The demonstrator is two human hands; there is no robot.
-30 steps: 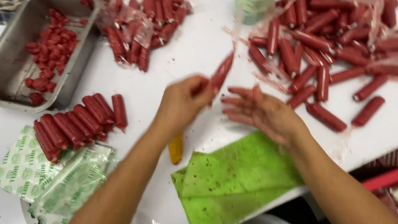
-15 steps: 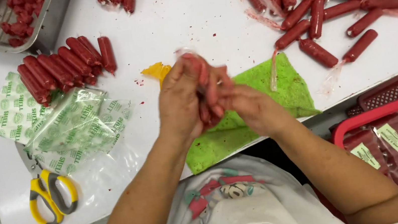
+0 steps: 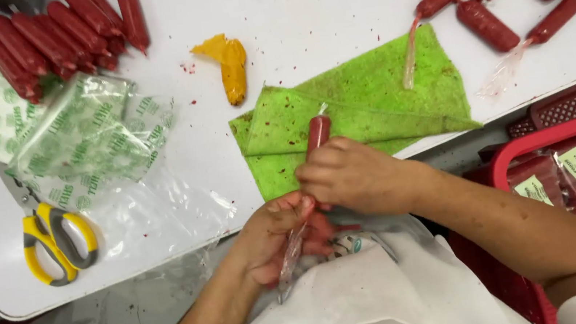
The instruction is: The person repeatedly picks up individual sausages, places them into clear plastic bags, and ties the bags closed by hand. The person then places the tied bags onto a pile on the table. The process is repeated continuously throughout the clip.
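Gripped in both hands is one red sausage [image 3: 317, 133] in clear plastic casing, held just past the near edge of the white table [image 3: 182, 197], over the person's lap and in front of the green cloth [image 3: 362, 105]. From the left: yellow-handled scissors [image 3: 56, 238] and printed plastic bags [image 3: 72, 133] lie well apart from the hands. The left hand [image 3: 279, 236] is pinched shut on the loose tail of casing [image 3: 290, 253], which looks thin, limp and slick. The right hand [image 3: 355, 175] is wrapped closed around the sausage's lower body, the top end poking up. It looks light and soft, firm enough to keep its shape, likely slippery; the filled middle seems the surest hold. More sausages [image 3: 496, 8] lie at the far right.
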